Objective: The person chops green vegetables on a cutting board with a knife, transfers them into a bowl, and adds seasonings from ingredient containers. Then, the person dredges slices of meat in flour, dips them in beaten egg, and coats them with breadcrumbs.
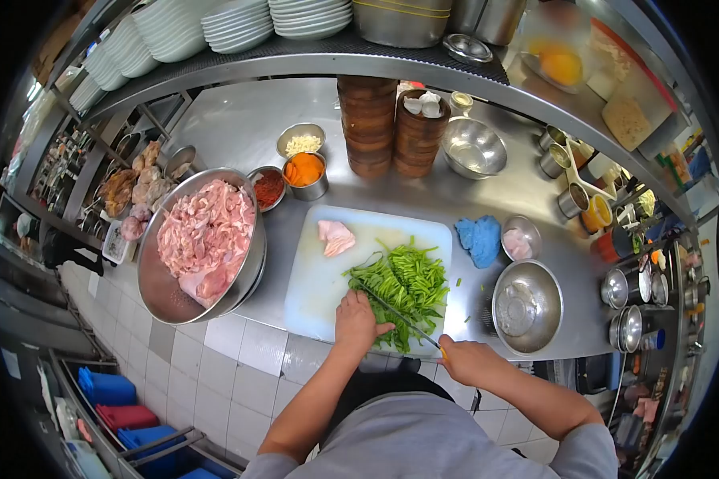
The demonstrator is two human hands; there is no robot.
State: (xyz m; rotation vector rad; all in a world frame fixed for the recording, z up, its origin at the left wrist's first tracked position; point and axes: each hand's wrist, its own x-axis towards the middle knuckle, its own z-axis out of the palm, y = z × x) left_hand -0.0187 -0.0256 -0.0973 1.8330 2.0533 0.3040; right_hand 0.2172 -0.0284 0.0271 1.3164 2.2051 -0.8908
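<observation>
A white cutting board [311, 267] lies on the steel counter with a heap of chopped leafy greens [411, 279] on its right half. My right hand [467, 363] is closed around the orange-yellow handle of a knife [405, 318], whose blade runs up and left across the greens. My left hand [357, 322] presses down on the greens at their left side, fingers curled near the blade's tip and thumb out to the right. Whatever lies under its palm is hidden. A pale pink piece of raw meat [336, 237] sits at the board's upper left.
Left of the board stands a large colander of raw meat [208, 239]. Behind are cups of sliced carrot [304, 169], chopped garlic [303, 144] and red spice [268, 188]. To the right lie a blue cloth [478, 240] and a metal bowl [527, 307]. A shelf [311, 68] overhangs the back.
</observation>
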